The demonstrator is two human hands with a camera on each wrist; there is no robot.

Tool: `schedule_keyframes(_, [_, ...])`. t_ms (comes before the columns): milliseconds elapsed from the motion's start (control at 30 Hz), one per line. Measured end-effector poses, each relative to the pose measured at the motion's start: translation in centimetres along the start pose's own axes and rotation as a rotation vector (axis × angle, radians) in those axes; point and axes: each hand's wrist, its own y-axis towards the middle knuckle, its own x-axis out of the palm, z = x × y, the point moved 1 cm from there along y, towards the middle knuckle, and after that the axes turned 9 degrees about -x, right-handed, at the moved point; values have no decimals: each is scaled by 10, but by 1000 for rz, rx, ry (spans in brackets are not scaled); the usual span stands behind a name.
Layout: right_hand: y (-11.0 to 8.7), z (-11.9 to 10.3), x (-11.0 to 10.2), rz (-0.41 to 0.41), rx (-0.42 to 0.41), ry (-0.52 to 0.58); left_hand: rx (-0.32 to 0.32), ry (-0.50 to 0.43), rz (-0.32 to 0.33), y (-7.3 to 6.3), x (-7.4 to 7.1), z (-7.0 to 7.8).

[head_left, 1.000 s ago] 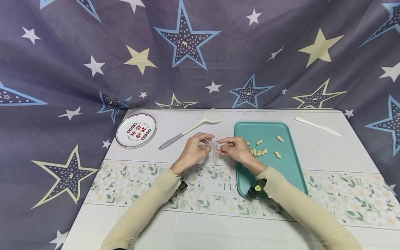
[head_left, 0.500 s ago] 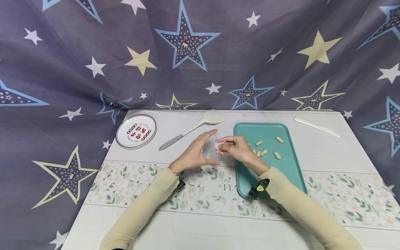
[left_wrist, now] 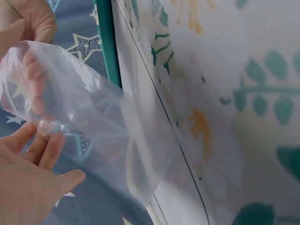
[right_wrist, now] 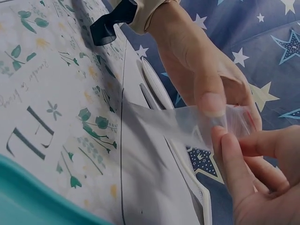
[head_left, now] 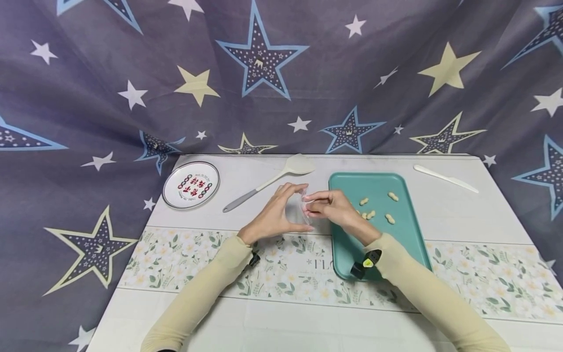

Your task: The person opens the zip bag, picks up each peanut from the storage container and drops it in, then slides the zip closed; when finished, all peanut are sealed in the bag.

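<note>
A clear zip-seal plastic bag (left_wrist: 89, 103) with a red line along its mouth is between the two hands, above the table. In the head view, the left hand (head_left: 274, 212) curves round the bag, thumb nearest the person and fingers at the far side. The left wrist view shows left fingertips (left_wrist: 54, 145) against the plastic near the mouth. The right hand (head_left: 332, 210) pinches the bag at its red-lined mouth, thumb and forefinger together in the right wrist view. The bag's body (right_wrist: 178, 124) hangs toward the table. I see nothing inside it.
A teal tray (head_left: 396, 244) with several peanuts (head_left: 390, 218) lies under the right forearm. A white plate (head_left: 182, 195) with red lettering stands at the back left, beside a spatula (head_left: 264, 183) with a grey handle. A white plastic knife (head_left: 446, 179) lies at the back right.
The left hand has spread its thumb and fingers wide round the bag, from a near-closed grip at its side. The right hand keeps its pinch, almost in place.
</note>
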Motion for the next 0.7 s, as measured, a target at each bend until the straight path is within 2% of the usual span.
schedule_keyframes(267, [-1, -3, 0, 1, -24, -60, 12, 21, 31, -1, 0, 1])
schedule_keyframes(533, [-1, -1, -1, 14, -36, -97, -39, 63, 51, -1, 0, 0])
schedule_keyframes(700, [-1, -1, -1, 24, -56, -129, -34, 72, 56, -1, -1, -1])
